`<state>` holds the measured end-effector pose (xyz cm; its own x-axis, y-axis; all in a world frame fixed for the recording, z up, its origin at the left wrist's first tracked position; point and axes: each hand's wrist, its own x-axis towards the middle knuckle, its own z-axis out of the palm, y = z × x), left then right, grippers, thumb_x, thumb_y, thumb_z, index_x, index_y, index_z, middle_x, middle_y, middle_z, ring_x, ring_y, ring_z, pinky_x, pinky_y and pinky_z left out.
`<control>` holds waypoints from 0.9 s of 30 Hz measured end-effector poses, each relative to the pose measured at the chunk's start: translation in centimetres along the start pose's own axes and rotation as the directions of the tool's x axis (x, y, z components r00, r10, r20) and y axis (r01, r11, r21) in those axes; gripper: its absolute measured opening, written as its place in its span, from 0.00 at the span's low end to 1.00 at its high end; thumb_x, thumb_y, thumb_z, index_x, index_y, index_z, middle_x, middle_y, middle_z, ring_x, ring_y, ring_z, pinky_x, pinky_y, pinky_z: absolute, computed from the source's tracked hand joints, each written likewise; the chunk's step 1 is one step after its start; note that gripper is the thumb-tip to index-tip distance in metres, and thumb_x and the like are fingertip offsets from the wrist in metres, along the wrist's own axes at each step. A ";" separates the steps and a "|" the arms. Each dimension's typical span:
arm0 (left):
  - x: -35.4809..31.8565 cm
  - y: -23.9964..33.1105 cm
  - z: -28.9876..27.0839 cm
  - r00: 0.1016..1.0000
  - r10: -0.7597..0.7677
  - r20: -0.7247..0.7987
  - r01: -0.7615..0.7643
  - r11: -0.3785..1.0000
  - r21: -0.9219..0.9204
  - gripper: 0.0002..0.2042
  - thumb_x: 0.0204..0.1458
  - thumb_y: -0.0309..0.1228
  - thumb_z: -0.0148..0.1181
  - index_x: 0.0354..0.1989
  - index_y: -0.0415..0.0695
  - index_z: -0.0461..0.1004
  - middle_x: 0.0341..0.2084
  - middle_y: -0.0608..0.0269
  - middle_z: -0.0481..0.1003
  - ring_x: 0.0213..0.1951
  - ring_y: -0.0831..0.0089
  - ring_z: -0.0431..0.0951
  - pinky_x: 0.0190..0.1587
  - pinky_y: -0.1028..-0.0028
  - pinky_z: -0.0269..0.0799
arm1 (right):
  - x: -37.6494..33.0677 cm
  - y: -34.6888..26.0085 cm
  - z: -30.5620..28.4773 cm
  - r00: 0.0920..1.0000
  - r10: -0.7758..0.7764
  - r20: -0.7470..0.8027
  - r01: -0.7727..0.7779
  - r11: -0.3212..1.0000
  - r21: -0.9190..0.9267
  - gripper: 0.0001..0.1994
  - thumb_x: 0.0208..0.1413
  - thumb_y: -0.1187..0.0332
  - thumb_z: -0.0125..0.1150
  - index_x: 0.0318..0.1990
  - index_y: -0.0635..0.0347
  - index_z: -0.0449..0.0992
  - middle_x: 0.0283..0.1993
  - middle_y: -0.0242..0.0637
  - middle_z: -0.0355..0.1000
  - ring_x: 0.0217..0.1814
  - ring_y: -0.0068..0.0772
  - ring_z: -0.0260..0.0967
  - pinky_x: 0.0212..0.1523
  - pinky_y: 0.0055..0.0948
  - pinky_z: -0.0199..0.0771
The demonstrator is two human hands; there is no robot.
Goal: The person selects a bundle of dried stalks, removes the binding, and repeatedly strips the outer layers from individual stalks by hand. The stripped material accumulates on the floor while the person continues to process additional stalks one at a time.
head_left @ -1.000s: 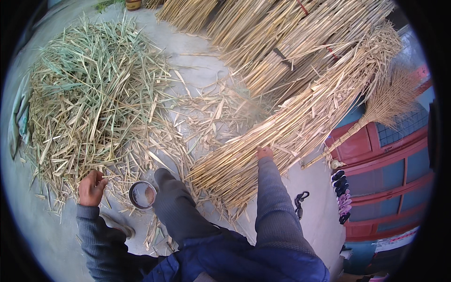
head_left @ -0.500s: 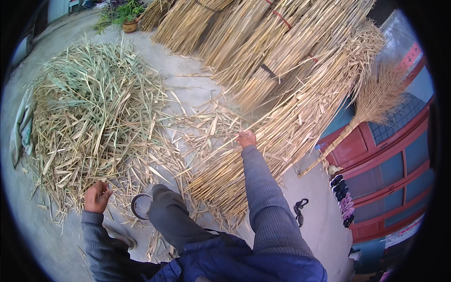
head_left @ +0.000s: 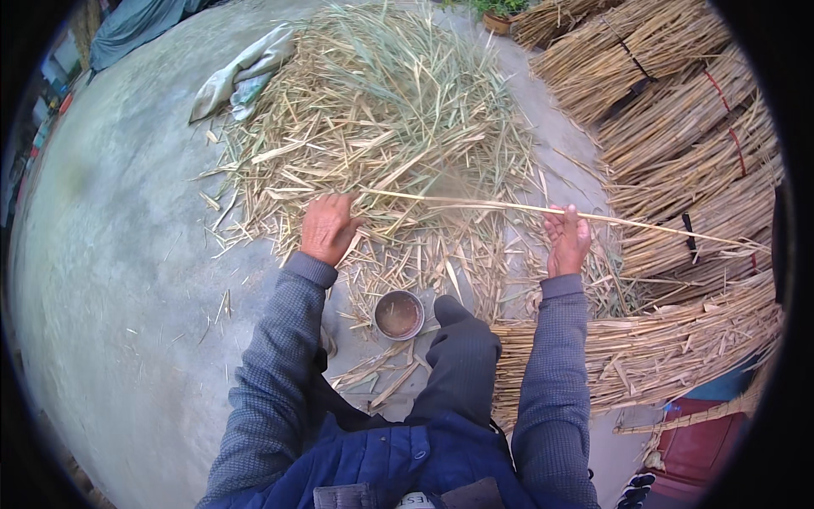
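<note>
Across the middle: one long pale stalk (head_left: 509,205), lying over both hands' reach and sloping slightly down toward the right.
Left hand (head_left: 330,227): back turned up, fingers curled at the stalk's left end; the fingertips are hidden, so I cannot tell whether they pinch it.
Right hand (head_left: 566,242): palm turned up, thumb and fingers closed around the stalk, which runs on well past it to the right.
Leaf heap (head_left: 381,110): green and straw-coloured strips, spread beyond the hands, with loose pieces reaching back toward the person's knee.
Bowl (head_left: 377,312): round, on the floor (head_left: 153,254) between the forearms, something brownish inside.
Tied bundles (head_left: 678,127): dry stalks at upper right, bound with black and red ties.
Loose stalks (head_left: 661,348): a thick layer beside the right forearm, partly covered by it.
Pale sack (head_left: 246,72): crumpled, against the heap's left edge.
Potted plant (head_left: 498,17): green, at the top edge, beside the bundles.
</note>
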<state>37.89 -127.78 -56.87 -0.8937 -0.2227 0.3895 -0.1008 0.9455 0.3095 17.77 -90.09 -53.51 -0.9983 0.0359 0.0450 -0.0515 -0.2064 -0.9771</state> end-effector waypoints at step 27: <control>2.3 7.3 1.0 0.954 0.252 -0.162 -0.299 0.837 -0.459 0.09 0.47 0.34 0.70 0.35 0.46 0.81 0.29 0.68 0.79 0.30 0.71 0.74 0.38 0.69 0.60 | -6.7 -3.5 4.9 0.997 -0.067 -0.033 0.067 0.998 -0.017 0.20 0.63 0.53 0.58 0.36 0.65 0.68 0.24 0.42 0.75 0.25 0.32 0.76 0.26 0.25 0.76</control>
<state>34.72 -121.15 -54.56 -0.8074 -0.0127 0.5898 0.3831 0.7490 0.5406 24.53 -94.40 -49.33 -0.9912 0.0817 0.1039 -0.1177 -0.1873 -0.9752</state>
